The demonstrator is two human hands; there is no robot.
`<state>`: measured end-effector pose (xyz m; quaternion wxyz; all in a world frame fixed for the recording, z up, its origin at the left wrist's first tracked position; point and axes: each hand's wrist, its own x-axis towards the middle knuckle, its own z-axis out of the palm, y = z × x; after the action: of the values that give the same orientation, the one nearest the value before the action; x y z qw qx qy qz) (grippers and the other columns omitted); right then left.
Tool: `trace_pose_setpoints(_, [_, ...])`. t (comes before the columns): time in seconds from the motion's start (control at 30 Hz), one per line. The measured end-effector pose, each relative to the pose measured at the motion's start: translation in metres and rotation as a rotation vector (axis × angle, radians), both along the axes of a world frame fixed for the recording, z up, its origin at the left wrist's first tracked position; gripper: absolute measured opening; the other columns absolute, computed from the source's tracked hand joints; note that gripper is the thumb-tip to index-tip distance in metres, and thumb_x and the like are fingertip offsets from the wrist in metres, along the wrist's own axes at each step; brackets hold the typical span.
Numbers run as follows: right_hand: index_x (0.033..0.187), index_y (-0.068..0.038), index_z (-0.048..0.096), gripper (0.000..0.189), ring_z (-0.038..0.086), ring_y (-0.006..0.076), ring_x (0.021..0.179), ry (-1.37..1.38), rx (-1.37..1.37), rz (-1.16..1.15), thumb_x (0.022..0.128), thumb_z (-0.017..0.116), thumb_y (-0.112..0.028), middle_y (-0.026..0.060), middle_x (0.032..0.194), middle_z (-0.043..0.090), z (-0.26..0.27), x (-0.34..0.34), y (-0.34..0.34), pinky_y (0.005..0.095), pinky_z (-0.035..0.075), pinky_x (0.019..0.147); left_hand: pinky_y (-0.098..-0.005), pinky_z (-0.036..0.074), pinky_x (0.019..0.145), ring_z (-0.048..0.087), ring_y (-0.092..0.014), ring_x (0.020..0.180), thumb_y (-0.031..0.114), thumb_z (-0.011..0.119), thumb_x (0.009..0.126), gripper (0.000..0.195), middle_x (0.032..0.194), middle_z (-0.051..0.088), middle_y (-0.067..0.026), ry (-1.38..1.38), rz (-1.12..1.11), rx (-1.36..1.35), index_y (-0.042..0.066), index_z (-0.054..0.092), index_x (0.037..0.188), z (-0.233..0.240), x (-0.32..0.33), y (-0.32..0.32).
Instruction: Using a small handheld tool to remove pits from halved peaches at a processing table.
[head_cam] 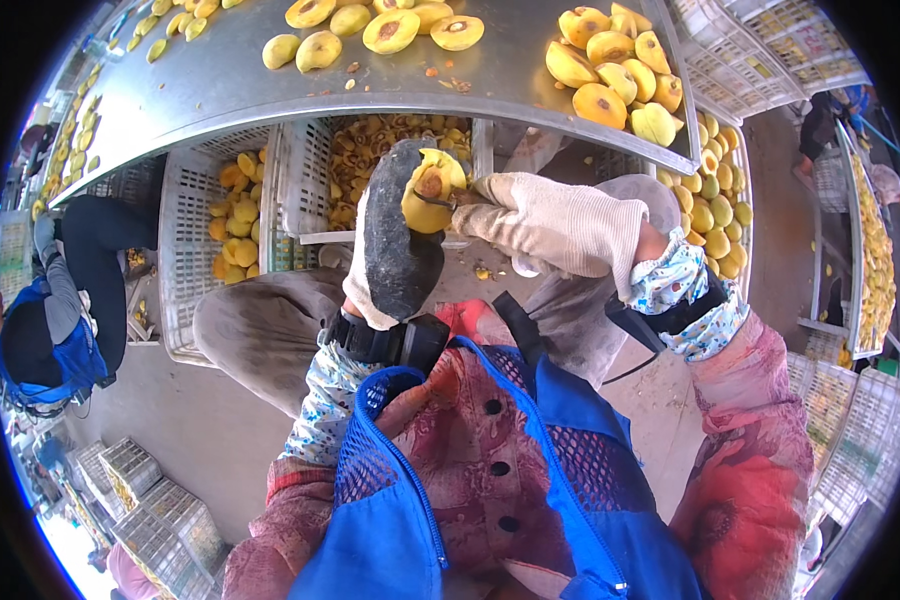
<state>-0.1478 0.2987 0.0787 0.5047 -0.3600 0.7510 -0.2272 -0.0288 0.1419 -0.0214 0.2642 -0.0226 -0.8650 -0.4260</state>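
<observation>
My left hand [397, 232], in a white glove with a dark palm, holds a halved yellow fruit [429, 196], cut face up, its brown centre showing. My right hand [547, 221], in a soiled cream knit glove, grips a small tool with a thin curved dark metal blade [433, 201], which lies across the fruit's cut face. The tool's handle is mostly hidden by the fingers. Both hands are over my lap, just below the edge of a metal table [232, 94]. Halved fruit [390, 31] lies on the table, with a heap of halves [607, 75] at its right corner.
Under the table edge are a crate of brown and yellow scraps [356, 161] and a plastic crate [187, 195] with yellow fruit. Another fruit crate [712, 202] stands at right. A person in a blue vest [52, 352] sits at left. Stacked crates [169, 525] stand lower left.
</observation>
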Motion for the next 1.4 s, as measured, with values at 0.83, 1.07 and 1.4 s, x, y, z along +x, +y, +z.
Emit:
trace_pose_setpoints(0.83, [0.110,0.006,0.058,0.035,0.067,0.0406,0.095,0.282,-0.114,0.068,0.097,0.053,-0.026,0.0279,0.096,0.067,-0.047,0.016,-0.004,0.0463,0.052,0.080,-0.0403,0.046,0.099,0.060,-0.035,0.109,0.005,0.065,0.082,0.042,0.114,0.063,-0.0181,-0.062,0.025,-0.238,0.000,0.056,0.122,-0.030,0.011,-0.008])
trace_pose_setpoints(1.07, [0.112,0.003,0.058,0.029,0.068,0.0378,0.093,0.624,-0.095,0.149,0.098,0.046,-0.020,0.0227,0.096,0.069,-0.060,0.012,-0.007,0.0458,0.054,0.079,-0.0416,0.047,0.098,0.061,-0.036,0.110,0.005,0.071,0.083,0.046,0.118,0.062,-0.0208,-0.164,0.150,0.143,-0.002,0.055,0.125,-0.040,0.010,0.006])
trace_pose_setpoints(1.4, [0.111,0.005,0.055,0.030,0.067,0.0399,0.097,0.720,-0.165,-0.016,0.094,0.056,-0.019,0.0263,0.097,0.068,-0.076,-0.008,-0.017,0.0471,0.053,0.083,-0.0365,0.053,0.082,0.065,-0.032,0.088,0.017,0.084,0.078,0.049,0.097,0.066,-0.0173,-0.115,0.319,0.061,-0.003,0.058,0.115,-0.040,0.005,-0.010])
